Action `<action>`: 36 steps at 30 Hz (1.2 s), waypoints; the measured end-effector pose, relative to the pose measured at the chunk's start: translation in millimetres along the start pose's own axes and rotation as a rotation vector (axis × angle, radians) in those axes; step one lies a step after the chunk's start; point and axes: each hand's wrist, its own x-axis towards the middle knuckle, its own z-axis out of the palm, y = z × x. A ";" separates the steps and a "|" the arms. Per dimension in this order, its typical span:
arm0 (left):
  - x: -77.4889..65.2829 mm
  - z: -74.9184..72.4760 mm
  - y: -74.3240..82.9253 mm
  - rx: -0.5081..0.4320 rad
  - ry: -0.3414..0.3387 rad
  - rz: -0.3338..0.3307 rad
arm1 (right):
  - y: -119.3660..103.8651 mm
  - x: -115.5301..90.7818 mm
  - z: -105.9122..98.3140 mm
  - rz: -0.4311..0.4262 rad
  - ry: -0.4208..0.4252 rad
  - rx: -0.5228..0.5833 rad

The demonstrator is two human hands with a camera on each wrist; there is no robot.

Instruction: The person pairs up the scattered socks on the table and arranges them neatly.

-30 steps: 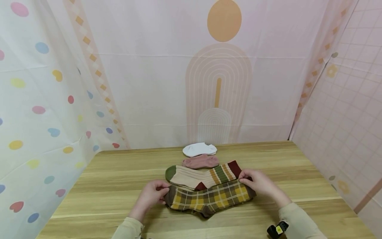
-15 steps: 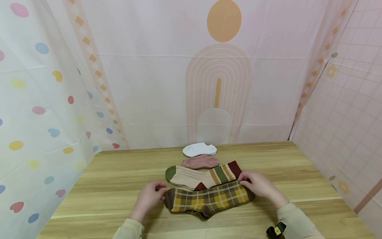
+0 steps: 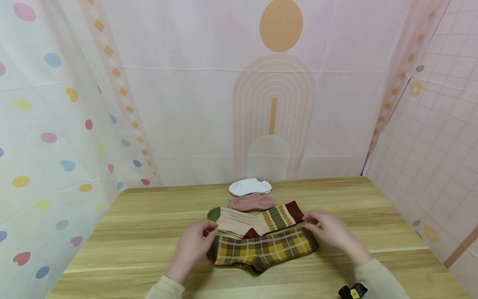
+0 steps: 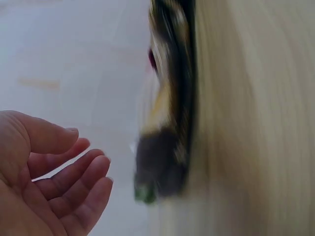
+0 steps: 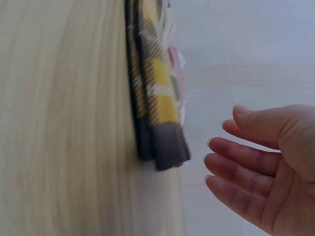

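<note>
A pair of brown and yellow plaid socks [image 3: 278,248] lies flat on the table, nearest to the person. My left hand [image 3: 195,245] hovers by its dark toe [image 4: 158,160], fingers loosely bent and apart from the fabric in the left wrist view. At the brown cuff [image 5: 169,146], my right hand [image 3: 331,233] is held just off the sock, with a gap showing in the right wrist view. Right behind the plaid pair lie cream ribbed socks [image 3: 235,221] with a green toe, striped leg and dark red cuff.
Pink short socks [image 3: 251,202] and white low-cut socks [image 3: 247,187] lie farther back in the same row. Beneath everything is a wood-grain table [image 3: 149,232]. Printed curtains [image 3: 186,124] stand behind it and at both sides.
My left hand has let go of the plaid toe and lifted up and slightly right. From the cuff, my right hand has drawn off a little to the right. The socks lie almost unchanged.
</note>
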 end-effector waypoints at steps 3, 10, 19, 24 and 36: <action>-3.8 6.2 17.7 0.004 -0.034 0.118 | -7.8 -0.9 -2.4 -0.055 -0.004 0.004; -15.5 26.4 43.0 0.044 -0.245 0.370 | -22.3 -2.0 2.4 -0.169 -0.049 -0.001; -26.9 40.2 50.8 0.206 -0.469 0.489 | -32.9 -8.7 14.6 -0.229 -0.096 -0.081; -30.7 42.4 50.0 0.257 -0.516 0.479 | -35.0 -12.2 19.7 -0.248 -0.149 -0.119; -29.2 38.9 40.8 0.268 -0.545 0.607 | -34.0 -13.5 25.3 -0.259 -0.198 -0.152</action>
